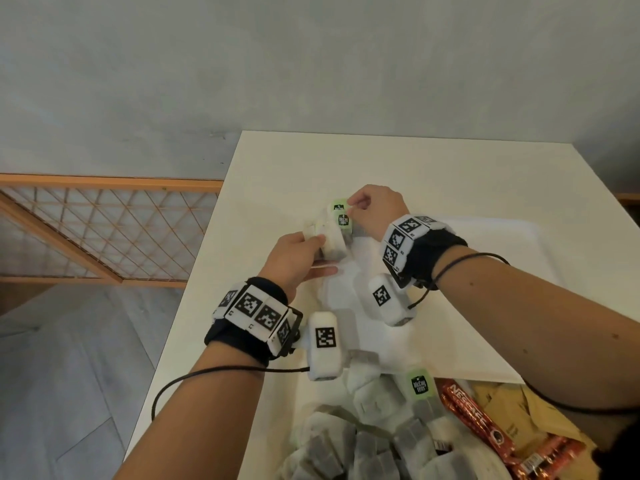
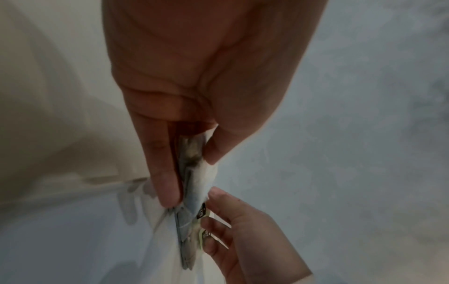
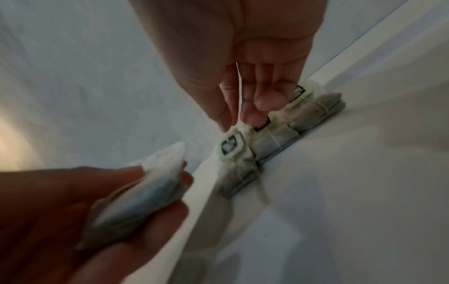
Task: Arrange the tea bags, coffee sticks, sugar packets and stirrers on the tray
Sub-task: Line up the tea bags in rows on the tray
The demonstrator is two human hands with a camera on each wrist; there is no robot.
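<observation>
Our left hand (image 3: 80, 215) grips a small stack of tea bags (image 3: 143, 194) btwn thumb & fingers. Our right hand (image 3: 252, 63) pinches the green tag (image 3: 229, 146) of a tea bag in a row of three (image 3: 279, 138) along the white tray's rim (image 3: 194, 201). More tea bags (image 1: 374, 427), Nescafé sticks (image 1: 481, 424) & brown sugar packets (image 1: 512, 407) lie piled near us.

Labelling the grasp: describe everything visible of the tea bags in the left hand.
The tea bags in the left hand are a small stack of flat, white, papery sachets with dark tea showing grey through them. How many there are cannot be told. The thumb presses one side and the fingers the other, so the stack is pinched on edge, held by the tray rim next to the row of tea bags already laid there. The right hand fingertips work at the green tags close beside it.
</observation>
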